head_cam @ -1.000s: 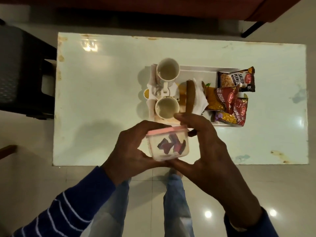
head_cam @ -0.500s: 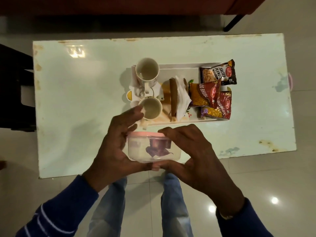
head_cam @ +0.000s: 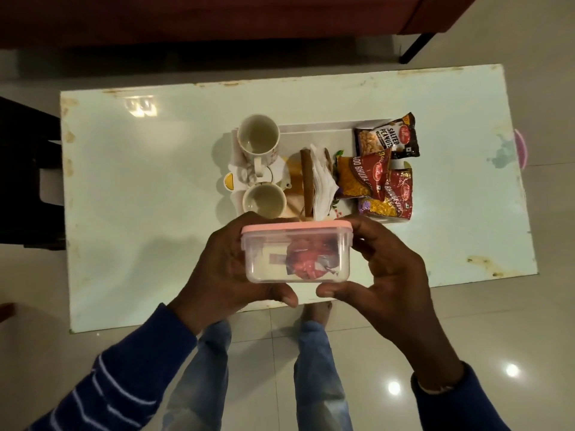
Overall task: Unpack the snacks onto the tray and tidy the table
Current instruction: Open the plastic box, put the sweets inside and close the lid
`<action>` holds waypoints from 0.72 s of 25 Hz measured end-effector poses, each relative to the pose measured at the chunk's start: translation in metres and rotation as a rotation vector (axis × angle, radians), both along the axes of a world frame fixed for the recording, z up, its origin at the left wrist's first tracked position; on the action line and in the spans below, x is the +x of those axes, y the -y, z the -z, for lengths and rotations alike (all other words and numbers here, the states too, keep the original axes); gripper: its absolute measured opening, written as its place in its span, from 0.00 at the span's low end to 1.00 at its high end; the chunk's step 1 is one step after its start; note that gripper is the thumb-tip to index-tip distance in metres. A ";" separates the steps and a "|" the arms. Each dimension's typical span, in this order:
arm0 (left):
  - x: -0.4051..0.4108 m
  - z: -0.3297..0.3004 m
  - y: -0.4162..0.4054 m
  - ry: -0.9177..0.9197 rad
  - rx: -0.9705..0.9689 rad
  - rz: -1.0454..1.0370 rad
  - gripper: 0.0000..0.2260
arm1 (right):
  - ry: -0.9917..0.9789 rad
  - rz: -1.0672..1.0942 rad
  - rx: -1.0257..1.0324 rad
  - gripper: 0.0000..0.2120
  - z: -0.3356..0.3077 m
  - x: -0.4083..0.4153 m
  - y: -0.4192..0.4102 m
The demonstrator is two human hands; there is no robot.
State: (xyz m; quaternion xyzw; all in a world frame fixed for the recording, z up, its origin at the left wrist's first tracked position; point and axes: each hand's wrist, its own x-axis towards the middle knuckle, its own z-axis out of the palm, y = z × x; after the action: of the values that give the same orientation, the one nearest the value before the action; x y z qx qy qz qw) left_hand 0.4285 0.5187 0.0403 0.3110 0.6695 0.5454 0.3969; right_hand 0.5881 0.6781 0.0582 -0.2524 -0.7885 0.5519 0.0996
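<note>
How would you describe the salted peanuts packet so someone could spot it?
On the pale rectangular table sits a white tray. At its far right corner lies the black salted peanuts packet, the only black one; its neighbours are red.

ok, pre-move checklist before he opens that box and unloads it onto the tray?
1. Container held by both hands, left hand and right hand: ok.
2. Pink lid on, looks seated: ok; clips latched: cannot tell.
3. Contents inside are wrapped items: ok; count: cannot tell.
4. Free spot on tray, bare strip along far side: ok.
5. Mugs upright, beside the box's path: ok.
6. Snack packets already at the tray's right end: ok.
</note>
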 end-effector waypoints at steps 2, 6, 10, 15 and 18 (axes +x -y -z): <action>0.007 0.007 -0.009 0.080 -0.017 0.008 0.37 | 0.004 0.005 0.095 0.30 -0.001 0.005 -0.003; 0.010 0.019 -0.026 0.134 -0.004 0.088 0.43 | -0.056 -0.022 0.332 0.29 0.000 0.020 -0.016; 0.022 0.016 -0.065 0.412 0.009 0.132 0.31 | -0.066 -0.053 0.651 0.25 0.005 0.049 -0.044; 0.072 0.010 -0.156 0.414 -0.037 -0.041 0.17 | 0.110 0.034 0.626 0.34 0.009 0.092 -0.085; 0.097 0.010 -0.210 0.283 -0.047 0.000 0.16 | 0.202 0.181 0.422 0.45 0.015 0.108 -0.109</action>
State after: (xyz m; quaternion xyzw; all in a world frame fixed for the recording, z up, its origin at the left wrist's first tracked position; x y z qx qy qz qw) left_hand 0.5252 0.7286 0.0305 0.2217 0.6194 0.5682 0.4944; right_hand 0.6961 0.7874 0.0433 -0.3496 -0.8663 0.3361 0.1198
